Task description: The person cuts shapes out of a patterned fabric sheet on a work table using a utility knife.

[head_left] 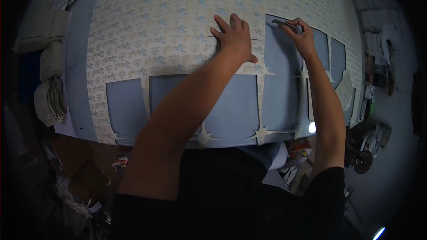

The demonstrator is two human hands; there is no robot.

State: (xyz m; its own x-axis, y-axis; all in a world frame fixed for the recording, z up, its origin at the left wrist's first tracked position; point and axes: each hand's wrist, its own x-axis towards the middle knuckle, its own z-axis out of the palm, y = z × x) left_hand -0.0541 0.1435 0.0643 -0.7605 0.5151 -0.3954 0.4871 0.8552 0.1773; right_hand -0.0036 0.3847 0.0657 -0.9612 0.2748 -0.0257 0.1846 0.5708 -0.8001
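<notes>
A pale sheet of fabric (147, 22) with a small blue floral print lies over a grey-blue table (280, 84). My left hand (234, 38) rests on it with fingers spread, beside a short dark line in the sheet. In my right hand (302, 35) is a utility knife (284, 24), its tip near the top left corner of a tall cut-out. Several cut-outs with straight edges run along the near side, and the table shows through them. Narrow strips of the sheet remain between them, ending in pointed flares.
Stacked folded material (51, 102) stands past the table's left edge. Off the right side are more pale bundles (373, 40) and a dark machine with a wheel (362, 162). Loose scraps and assorted items lie below the near edge. A loose piece (344, 86) of the printed sheet lies at the right.
</notes>
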